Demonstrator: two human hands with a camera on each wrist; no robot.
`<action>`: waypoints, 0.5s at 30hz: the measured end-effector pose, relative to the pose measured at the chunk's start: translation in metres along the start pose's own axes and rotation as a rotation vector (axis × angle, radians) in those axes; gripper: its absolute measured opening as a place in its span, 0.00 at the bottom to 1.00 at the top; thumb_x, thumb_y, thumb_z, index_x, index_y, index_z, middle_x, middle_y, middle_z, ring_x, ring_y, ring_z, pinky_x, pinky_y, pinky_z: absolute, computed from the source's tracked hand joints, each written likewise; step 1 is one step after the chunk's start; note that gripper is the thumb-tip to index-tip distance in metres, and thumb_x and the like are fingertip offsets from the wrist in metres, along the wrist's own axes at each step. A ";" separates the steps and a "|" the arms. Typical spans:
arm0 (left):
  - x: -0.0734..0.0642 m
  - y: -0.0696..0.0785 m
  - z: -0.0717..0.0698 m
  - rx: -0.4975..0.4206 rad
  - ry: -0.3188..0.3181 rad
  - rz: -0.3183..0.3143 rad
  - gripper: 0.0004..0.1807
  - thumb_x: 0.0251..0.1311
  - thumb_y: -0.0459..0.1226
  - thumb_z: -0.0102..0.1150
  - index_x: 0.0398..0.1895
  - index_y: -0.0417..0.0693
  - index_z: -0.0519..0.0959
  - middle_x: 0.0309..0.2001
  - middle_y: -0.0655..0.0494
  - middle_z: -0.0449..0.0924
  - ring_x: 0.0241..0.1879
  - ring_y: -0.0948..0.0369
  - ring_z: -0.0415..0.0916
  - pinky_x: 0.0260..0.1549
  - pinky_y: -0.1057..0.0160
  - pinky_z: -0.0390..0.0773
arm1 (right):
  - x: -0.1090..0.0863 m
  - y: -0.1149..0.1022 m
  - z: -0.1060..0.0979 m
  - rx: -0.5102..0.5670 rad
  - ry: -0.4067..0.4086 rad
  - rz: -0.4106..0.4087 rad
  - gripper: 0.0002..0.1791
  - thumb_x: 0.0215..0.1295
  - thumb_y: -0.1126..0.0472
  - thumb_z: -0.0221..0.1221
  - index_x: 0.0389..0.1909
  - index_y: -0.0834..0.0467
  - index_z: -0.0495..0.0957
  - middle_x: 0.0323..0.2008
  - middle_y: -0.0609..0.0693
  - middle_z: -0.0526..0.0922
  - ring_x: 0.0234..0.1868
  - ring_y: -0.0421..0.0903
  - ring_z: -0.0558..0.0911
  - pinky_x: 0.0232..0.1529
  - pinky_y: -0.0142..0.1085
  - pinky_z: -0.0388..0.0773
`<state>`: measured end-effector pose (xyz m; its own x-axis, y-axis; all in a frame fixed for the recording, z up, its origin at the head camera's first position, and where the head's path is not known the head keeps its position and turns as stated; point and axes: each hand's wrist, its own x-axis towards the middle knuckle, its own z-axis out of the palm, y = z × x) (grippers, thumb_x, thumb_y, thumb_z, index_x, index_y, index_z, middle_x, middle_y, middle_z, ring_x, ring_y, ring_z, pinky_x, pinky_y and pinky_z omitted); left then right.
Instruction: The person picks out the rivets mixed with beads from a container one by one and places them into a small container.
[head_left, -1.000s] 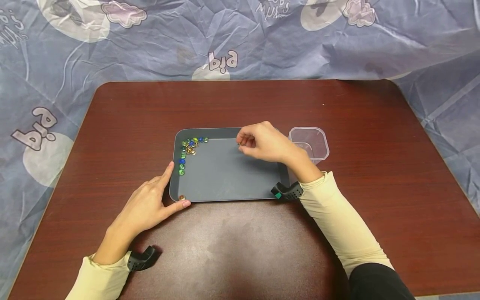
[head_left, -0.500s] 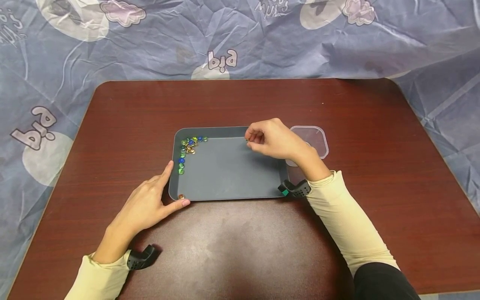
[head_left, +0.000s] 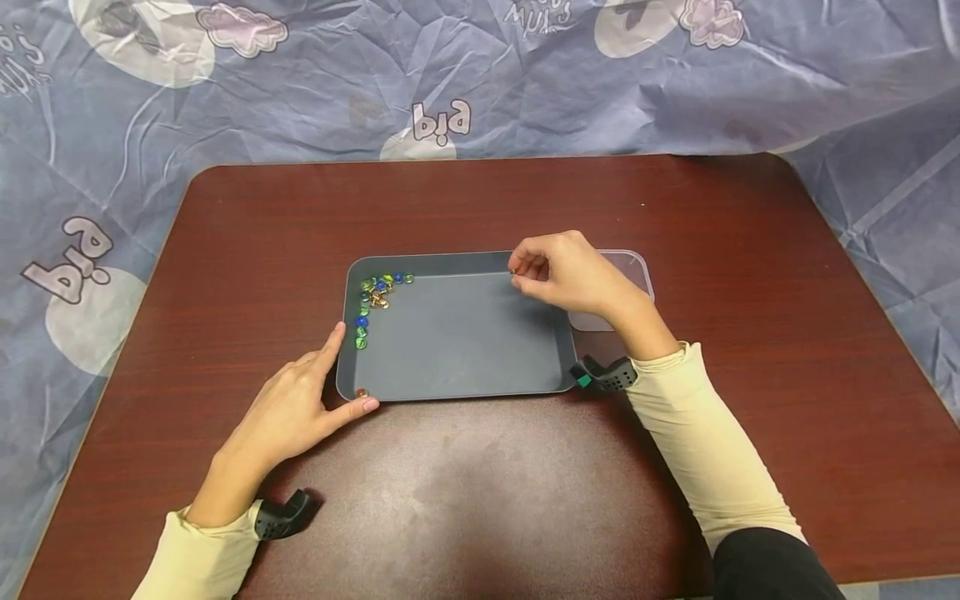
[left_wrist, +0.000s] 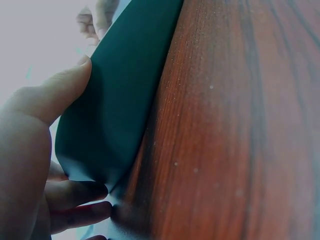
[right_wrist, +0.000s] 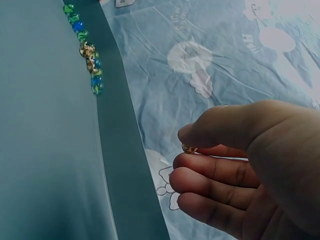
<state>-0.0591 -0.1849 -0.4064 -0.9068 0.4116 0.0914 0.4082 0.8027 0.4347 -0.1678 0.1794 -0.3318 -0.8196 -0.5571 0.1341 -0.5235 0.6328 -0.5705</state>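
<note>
A shallow grey tray lies on the table. Marbles in green and blue line its far left corner, with several gold-coloured metal pieces among them. One more gold piece sits in the near left corner. My left hand touches that corner from outside, thumb along the near rim and fingers against the left side. Over the tray's far right part, my right hand pinches a small gold-coloured metal piece between thumb and index finger; its exact kind is unclear.
A clear plastic container stands just right of the tray, partly hidden by my right hand and forearm. The brown wooden table extends around the tray. A patterned blue cloth hangs behind it.
My right hand has moved right and slightly away from me, carrying the pinched gold piece toward the tray's right side. The left hand stays in place.
</note>
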 end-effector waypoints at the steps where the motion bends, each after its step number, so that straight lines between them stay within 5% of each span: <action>1: 0.000 0.000 0.000 0.000 0.002 0.001 0.57 0.55 0.57 0.68 0.77 0.35 0.51 0.58 0.29 0.74 0.54 0.39 0.76 0.51 0.41 0.73 | -0.001 0.001 -0.001 -0.005 0.005 -0.002 0.03 0.60 0.68 0.66 0.34 0.61 0.82 0.28 0.48 0.83 0.30 0.41 0.81 0.35 0.35 0.78; 15: 0.000 -0.001 0.002 0.001 0.011 -0.004 0.58 0.52 0.57 0.70 0.77 0.36 0.52 0.57 0.31 0.75 0.53 0.40 0.77 0.52 0.42 0.73 | -0.013 0.013 -0.011 -0.031 0.054 0.047 0.03 0.59 0.67 0.67 0.34 0.61 0.82 0.27 0.47 0.83 0.29 0.42 0.80 0.33 0.32 0.76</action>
<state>-0.0591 -0.1849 -0.4088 -0.9094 0.4038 0.0998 0.4050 0.8049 0.4338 -0.1665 0.2004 -0.3317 -0.8540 -0.4976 0.1518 -0.4910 0.6744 -0.5515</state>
